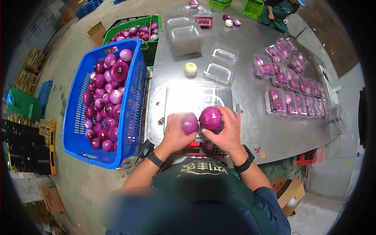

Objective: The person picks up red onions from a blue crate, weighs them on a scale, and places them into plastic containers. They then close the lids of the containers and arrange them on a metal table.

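Observation:
My left hand (175,133) is closed round a red onion (190,123), partly smeared by motion. In my right hand (228,131) is a larger, darker red onion (210,118), gripped between thumb and fingers. Both onions are side by side, above the near part of a weighing scale (180,98) with a flat metal plate. Its red display (195,144) reads 0.00. Beyond the plate, an open clear plastic clamshell box (220,64) lies on the steel table (243,133), and a peeled pale onion (190,69) sits to its left.
A blue basket (135,78) of red onions stands at the left, with a green crate (156,19) of onions behind it. Stacked clear boxes (184,35) and a second scale (204,22) are farther back. Packed onion boxes (293,103) line the right. A co-worker (279,15) stands at the far side.

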The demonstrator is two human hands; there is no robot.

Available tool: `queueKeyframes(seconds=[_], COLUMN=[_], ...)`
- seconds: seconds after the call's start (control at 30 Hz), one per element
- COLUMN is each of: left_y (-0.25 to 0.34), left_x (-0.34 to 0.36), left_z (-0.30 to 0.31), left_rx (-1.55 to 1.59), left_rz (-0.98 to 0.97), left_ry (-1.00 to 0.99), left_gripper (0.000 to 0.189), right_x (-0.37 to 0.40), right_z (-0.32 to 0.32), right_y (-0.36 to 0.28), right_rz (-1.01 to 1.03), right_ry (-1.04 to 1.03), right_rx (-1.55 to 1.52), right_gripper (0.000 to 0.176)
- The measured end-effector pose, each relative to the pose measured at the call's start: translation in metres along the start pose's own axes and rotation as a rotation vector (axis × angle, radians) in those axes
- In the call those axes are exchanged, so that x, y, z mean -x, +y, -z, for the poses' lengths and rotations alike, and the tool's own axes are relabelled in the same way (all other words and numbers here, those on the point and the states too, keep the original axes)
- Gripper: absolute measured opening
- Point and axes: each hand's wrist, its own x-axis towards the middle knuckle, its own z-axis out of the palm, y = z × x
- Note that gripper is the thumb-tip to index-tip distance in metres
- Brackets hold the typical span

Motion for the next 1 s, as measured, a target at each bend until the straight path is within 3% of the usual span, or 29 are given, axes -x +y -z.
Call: queueKeyframes(seconds=[0.1, 0.27, 0.37, 0.5, 0.6, 0.7, 0.73, 0.83, 0.9, 0.97, 1.0], left_y=[-0.004, -0.005, -0.012, -0.005, -0.001, -0.004, -0.006, -0.013, -0.011, -0.01, -0.01], left_x=[0.003, 0.006, 0.009, 0.021, 0.035, 0.054, 0.058, 0.069, 0.073, 0.069, 0.066], left_z=[0.003, 0.0, -0.002, 0.014, 0.026, 0.027, 0.028, 0.033, 0.037, 0.035, 0.033], left_rx=[0.017, 0.063, -0.016, -0.034, 0.068, 0.536, 0.671, 1.081, 1.209, 1.228, 1.179], left_rz=[0.024, 0.039, -0.042, -0.006, 0.129, 0.629, 0.667, 0.776, 0.778, 0.799, 0.826], left_ry=[-0.038, 0.004, 0.033, 0.033, 0.086, -0.059, -0.081, -0.156, -0.111, -0.067, -0.048], left_gripper=[0.071, 0.068, 0.067, 0.081, 0.08, 0.069, 0.067, 0.06, 0.042, 0.028, 0.022], right_x=[0.0, 0.002, -0.002, -0.019, -0.056, -0.08, -0.08, -0.044, -0.016, 0.016, 0.025], right_z=[-0.019, -0.017, -0.018, -0.028, -0.043, -0.024, -0.019, 0.002, 0.036, 0.039, 0.047], right_y=[0.014, 0.011, 0.013, 0.048, 0.076, 0.074, 0.074, 0.083, 0.044, 0.038, 0.02], right_rz=[0.06, -0.044, -0.067, -0.217, -0.582, -0.694, -0.649, -0.112, 0.196, 0.084, -0.283], right_ry=[0.008, 0.008, 0.044, 0.112, 0.136, 0.058, 0.03, -0.112, -0.289, -0.441, -0.589], right_rx=[0.288, 0.233, 0.039, -0.047, -0.43, -0.753, -0.84, -0.165, 0.093, 0.031, -0.15], right_gripper=[0.078, 0.068, 0.067, 0.074, 0.078, 0.076, 0.078, 0.087, 0.097, 0.104, 0.103])
